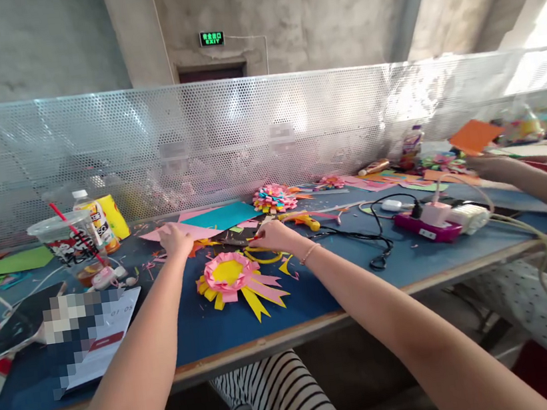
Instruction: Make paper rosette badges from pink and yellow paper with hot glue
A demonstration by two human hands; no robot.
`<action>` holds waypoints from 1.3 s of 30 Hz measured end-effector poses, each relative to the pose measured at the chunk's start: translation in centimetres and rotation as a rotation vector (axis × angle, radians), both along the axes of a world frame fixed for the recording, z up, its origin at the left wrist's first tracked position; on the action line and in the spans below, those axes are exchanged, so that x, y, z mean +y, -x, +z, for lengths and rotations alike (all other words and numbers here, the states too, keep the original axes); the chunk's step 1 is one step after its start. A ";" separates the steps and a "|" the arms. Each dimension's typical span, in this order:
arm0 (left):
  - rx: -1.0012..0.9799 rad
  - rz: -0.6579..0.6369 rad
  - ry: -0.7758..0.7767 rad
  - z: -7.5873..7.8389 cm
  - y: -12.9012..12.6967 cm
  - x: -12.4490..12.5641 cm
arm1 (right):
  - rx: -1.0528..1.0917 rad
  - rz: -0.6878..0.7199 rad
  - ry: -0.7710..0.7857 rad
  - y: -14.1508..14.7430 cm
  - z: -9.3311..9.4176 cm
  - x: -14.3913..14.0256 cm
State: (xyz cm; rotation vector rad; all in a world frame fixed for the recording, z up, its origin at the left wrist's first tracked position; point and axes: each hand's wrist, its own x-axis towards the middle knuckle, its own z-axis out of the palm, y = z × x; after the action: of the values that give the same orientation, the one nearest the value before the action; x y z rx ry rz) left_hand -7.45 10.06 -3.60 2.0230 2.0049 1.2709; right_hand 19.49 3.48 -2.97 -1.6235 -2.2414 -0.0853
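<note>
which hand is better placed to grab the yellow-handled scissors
Right, probably. The right hand already rests at the yellow-handled scissors, just behind the pink and yellow paper rosette. The left hand lies farther off, flat on the pink paper sheet.

A shared craft workshop in a bare industrial building is shown. Raw concrete walls and a green exit sign [212,38] are seen above a perforated metal divider [244,135]. The long blue surface [315,293] is strewn with coloured paper sheets [224,215], paper flowers [273,198] and scraps.
</note>
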 end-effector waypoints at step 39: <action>-0.018 -0.262 -0.085 1.7 -3.2 -2.0 | 0.436 -0.247 -0.281 -6.1 1.4 1.5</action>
State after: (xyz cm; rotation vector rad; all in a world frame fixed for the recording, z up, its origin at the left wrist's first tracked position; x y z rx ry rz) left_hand -4.27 8.10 -1.91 2.2127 1.6356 1.3314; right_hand 25.62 5.00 -1.60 -1.5763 -1.6230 -0.0948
